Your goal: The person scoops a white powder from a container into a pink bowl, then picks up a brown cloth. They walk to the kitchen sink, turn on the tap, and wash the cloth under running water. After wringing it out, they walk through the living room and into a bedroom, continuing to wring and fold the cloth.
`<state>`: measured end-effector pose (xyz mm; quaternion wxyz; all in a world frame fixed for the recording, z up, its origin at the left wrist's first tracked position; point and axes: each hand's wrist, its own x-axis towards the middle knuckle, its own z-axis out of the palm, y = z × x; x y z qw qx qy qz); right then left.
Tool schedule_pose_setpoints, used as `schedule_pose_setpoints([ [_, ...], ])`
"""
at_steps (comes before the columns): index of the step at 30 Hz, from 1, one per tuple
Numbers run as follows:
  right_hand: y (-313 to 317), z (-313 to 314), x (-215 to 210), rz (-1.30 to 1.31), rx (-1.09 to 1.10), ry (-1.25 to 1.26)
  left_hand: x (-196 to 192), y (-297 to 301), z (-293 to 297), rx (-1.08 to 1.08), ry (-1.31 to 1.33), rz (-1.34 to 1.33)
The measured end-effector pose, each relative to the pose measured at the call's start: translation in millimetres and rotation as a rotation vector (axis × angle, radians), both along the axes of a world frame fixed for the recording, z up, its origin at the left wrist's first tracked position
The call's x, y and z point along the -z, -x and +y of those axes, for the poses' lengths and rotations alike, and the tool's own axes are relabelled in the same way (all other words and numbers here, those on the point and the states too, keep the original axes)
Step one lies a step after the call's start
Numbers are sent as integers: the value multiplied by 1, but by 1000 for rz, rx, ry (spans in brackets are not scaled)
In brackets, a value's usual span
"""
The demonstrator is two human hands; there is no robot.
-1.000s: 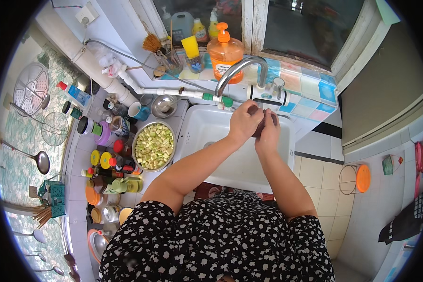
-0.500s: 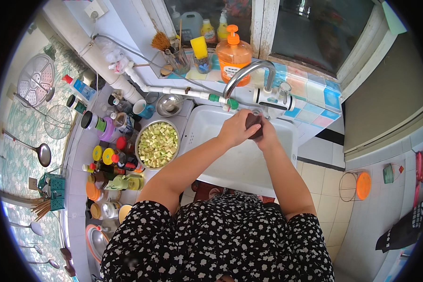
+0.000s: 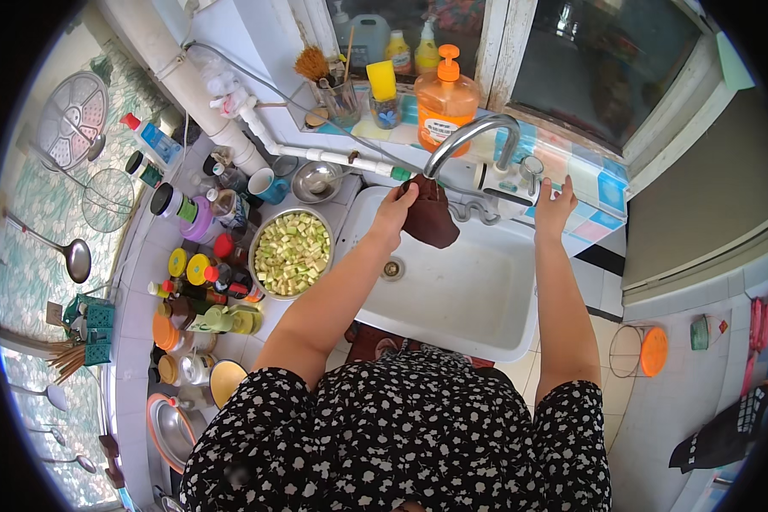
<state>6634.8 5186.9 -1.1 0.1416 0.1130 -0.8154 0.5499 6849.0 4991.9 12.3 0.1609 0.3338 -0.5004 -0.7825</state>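
Note:
My left hand (image 3: 391,217) is closed on the edge of a dark brown cloth (image 3: 431,220), which hangs loosely under the spout of the curved metal faucet (image 3: 476,128). Below the cloth lies the white sink (image 3: 461,299), its drain (image 3: 392,270) in sight. At the faucet's right side, my right hand (image 3: 555,212) is beside the tap handle (image 3: 531,168), with its fingers spread apart. Whether those fingers touch the handle is hard to make out.
Left of the sink stands a metal bowl of diced pale-green vegetable (image 3: 293,256), with a small metal bowl (image 3: 317,182) behind. Several bottles and jars (image 3: 198,269) crowd the left counter. An orange pump bottle (image 3: 446,107) is behind the faucet.
My hands have come apart. The cloth, bunched between both hands before, now hangs from my left hand, which moved left. My right hand has moved right to the tap handle.

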Motion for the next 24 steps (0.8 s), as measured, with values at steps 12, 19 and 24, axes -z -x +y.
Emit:
schedule_pose_setpoints([
  [12, -2, 7, -39, 158, -255, -707, -22, -2, 4, -30, -169, 201],
  [19, 25, 18, -37, 109, -200, -716, -17, -4, 4, 12, -220, 168],
  [24, 38, 12, -24, 105, -21, -665, -36, -6, 14, 56, -300, 239],
])
